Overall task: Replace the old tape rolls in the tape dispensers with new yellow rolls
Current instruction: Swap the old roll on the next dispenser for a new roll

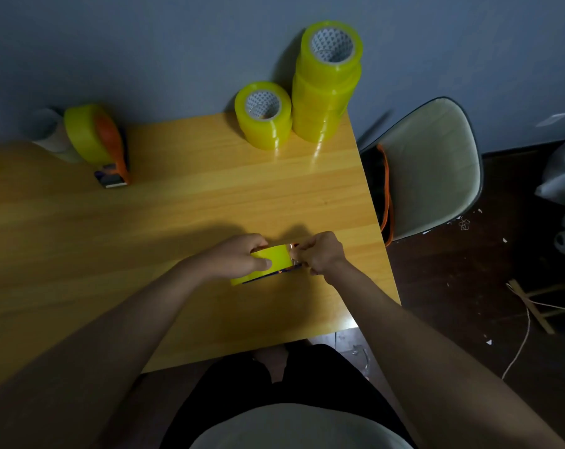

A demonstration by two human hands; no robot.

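A yellow tape roll (274,259) sits in a dispenser (286,272) on the wooden table (177,222), near its right front. My left hand (239,257) grips the roll from the left, thumb on its face. My right hand (321,254) pinches at the dispenser's right end, where the tape's end and the blade lie; what exactly the fingers hold is hidden. A second dispenser (111,150), orange, with a yellow roll in it, lies at the back left. A single yellow roll (263,115) and a stack of yellow rolls (326,82) stand at the back right.
Pale, used-looking rolls (51,134) lie behind the orange dispenser by the wall. A grey chair (433,166) with an orange strap stands just past the table's right edge. Scraps, string and a wooden frame (543,303) litter the dark floor at right.
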